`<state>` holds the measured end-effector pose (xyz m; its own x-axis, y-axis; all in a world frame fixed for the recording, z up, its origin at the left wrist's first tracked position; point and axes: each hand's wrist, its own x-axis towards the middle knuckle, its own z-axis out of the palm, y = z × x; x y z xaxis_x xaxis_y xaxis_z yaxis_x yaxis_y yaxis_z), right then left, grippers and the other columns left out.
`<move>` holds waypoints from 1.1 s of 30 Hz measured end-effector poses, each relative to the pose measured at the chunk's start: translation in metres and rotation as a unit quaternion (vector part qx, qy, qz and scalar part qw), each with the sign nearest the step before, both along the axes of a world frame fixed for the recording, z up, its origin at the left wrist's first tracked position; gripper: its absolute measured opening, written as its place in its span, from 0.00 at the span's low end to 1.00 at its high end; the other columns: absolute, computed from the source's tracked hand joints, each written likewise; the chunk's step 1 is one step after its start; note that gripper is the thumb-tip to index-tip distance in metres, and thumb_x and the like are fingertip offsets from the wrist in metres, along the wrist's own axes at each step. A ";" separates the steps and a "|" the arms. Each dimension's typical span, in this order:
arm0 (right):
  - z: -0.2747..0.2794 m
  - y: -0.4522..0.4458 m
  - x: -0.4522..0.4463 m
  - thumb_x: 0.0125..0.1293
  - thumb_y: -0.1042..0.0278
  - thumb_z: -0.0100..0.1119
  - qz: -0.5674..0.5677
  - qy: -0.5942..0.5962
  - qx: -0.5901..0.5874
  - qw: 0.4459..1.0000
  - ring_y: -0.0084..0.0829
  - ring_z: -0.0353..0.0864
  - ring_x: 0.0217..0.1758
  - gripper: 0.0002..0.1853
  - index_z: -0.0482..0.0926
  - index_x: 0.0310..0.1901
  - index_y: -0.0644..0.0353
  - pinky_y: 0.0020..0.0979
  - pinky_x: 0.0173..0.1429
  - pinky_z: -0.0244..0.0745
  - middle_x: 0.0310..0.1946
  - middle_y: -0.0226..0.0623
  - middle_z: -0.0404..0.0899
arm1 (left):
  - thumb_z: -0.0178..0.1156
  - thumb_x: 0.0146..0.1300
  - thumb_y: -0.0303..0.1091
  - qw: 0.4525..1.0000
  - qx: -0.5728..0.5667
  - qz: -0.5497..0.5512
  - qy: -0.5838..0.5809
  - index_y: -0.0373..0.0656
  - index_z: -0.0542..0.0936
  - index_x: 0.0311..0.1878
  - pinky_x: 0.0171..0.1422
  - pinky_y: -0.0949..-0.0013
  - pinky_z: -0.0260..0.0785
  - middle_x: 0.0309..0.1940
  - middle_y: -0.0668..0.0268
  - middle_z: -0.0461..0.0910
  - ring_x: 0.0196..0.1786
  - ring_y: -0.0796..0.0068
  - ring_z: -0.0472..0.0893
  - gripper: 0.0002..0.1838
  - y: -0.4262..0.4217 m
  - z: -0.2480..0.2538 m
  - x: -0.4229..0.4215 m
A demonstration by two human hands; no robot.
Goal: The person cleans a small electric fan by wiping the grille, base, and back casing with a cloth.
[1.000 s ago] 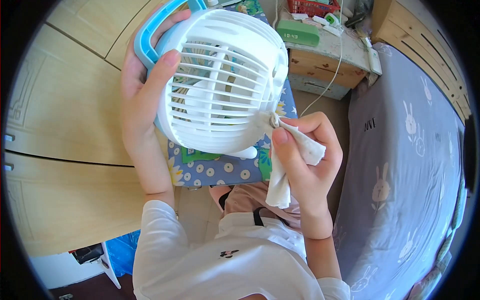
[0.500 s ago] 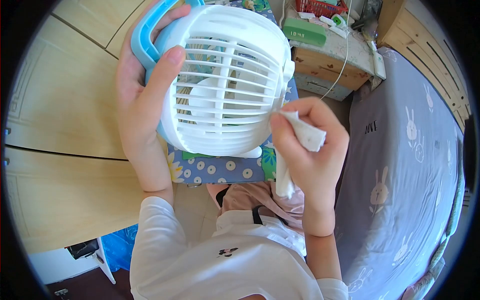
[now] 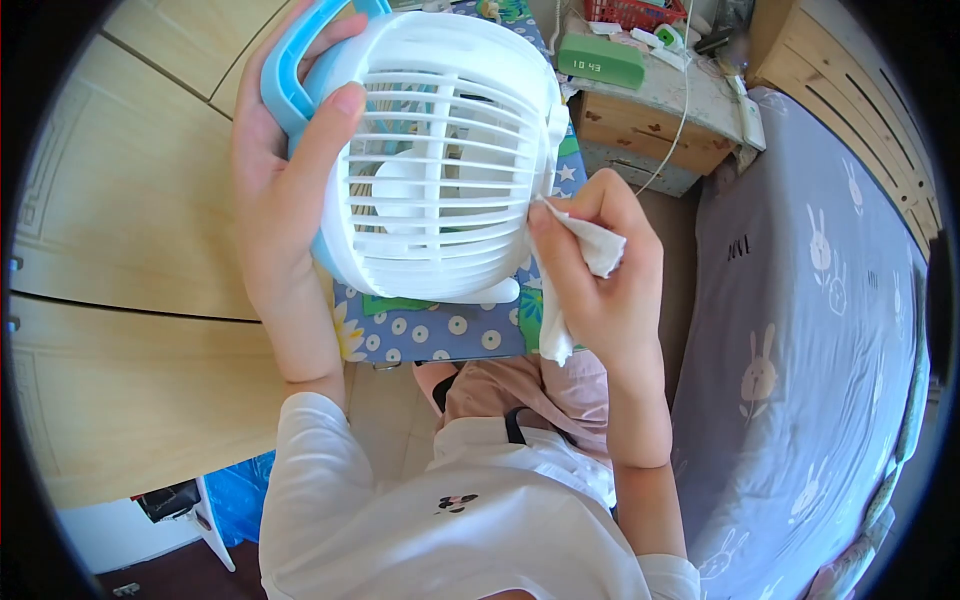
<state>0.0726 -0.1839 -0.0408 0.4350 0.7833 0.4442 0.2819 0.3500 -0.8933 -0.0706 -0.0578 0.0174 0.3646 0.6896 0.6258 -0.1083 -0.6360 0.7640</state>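
Note:
A small fan [image 3: 436, 150] with a white slatted grille and a light-blue back is held up above the table; a white blade shows through the slats. My left hand [image 3: 285, 195] grips it from the left, the thumb on the grille's rim and the fingers reaching behind by the light-blue handle [image 3: 283, 85]. On the right, my right hand [image 3: 622, 290] pinches a crumpled white tissue [image 3: 598, 248], its thumb and fingertips at the right edge of the grille. One end of the tissue hangs below the palm.
Under the fan is a table with a patterned blue cloth [image 3: 430, 330]. Pale wooden cabinet doors [image 3: 120, 200] stand on the left. A bed with a grey rabbit-print sheet [image 3: 790, 350] lies right. Behind, a green digital clock [image 3: 600, 62] and a red basket [image 3: 635, 14] sit on a cabinet.
My right hand with the tissue has moved left and slightly up along the grille's edge. The fan has shifted slightly left in my left hand's hold.

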 end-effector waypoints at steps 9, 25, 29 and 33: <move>0.031 0.002 0.063 0.58 0.72 0.60 0.229 -0.154 -0.096 0.956 0.31 0.75 0.25 0.08 0.72 0.36 0.63 0.30 0.30 0.69 0.23 0.40 0.76 | 0.57 0.59 0.25 0.999 0.003 -0.049 -0.007 0.32 0.62 0.65 0.66 0.70 0.60 0.57 0.59 0.73 0.60 0.72 0.71 0.30 0.012 0.000 -0.007; -0.018 0.012 -0.012 0.63 0.75 0.59 0.047 0.203 0.027 0.978 0.13 0.75 0.29 0.05 0.72 0.36 0.63 0.15 0.30 0.66 0.26 0.28 0.78 | 0.58 0.59 0.30 0.998 -0.013 -0.066 -0.009 0.28 0.58 0.67 0.68 0.66 0.59 0.59 0.51 0.71 0.62 0.67 0.70 0.34 0.027 0.000 -0.010; -0.006 0.022 -0.008 0.62 0.76 0.60 0.005 0.122 0.056 0.991 0.12 0.74 0.25 0.06 0.71 0.32 0.63 0.16 0.27 0.63 0.23 0.29 0.77 | 0.58 0.58 0.30 0.999 -0.017 -0.050 -0.009 0.28 0.58 0.66 0.68 0.66 0.59 0.59 0.51 0.70 0.62 0.67 0.70 0.34 0.027 0.000 -0.009; -0.010 0.006 -0.004 0.60 0.76 0.61 0.043 0.002 0.017 0.999 0.12 0.70 0.23 0.08 0.71 0.28 0.64 0.18 0.28 0.62 0.18 0.30 0.72 | 0.58 0.58 0.29 0.998 -0.007 -0.065 -0.010 0.28 0.58 0.66 0.68 0.66 0.59 0.59 0.51 0.70 0.62 0.67 0.70 0.34 0.030 -0.002 -0.012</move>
<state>0.0682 -0.1775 -0.0508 0.3680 0.8025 0.4697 0.2452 0.4035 -0.8815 -0.0827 -0.0282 0.0151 0.4395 0.6454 0.6247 -0.2043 -0.6054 0.7692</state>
